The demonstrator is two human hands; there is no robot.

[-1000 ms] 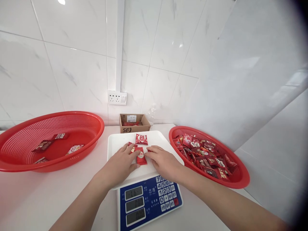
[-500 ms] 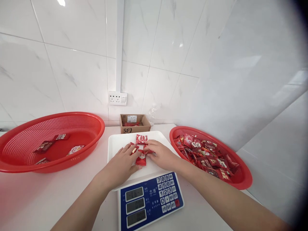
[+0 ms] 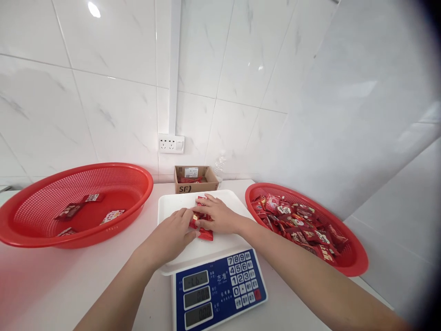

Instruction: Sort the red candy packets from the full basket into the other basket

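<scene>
Small red snack packets lie bunched on the white pan of a scale, partly hidden under my hands. My left hand is at the left side of the bunch, fingers curled and thumb bent in around the edge of a packet. My right hand lies over the top and right of the bunch, its fingers spread out and touching the packets. The scale's blue panel, with number keys and three displays, faces me below the pan.
At left stands a red plastic basket with several packets. Another red basket at right holds a heap of packets. A cardboard box with red packets sits behind the scale, a clear plastic object beside it. Tiled wall closes the back.
My right hand has shifted up and left over the packets, covering the top one more. My left fingers have curled in. The whole view has shifted slightly.
</scene>
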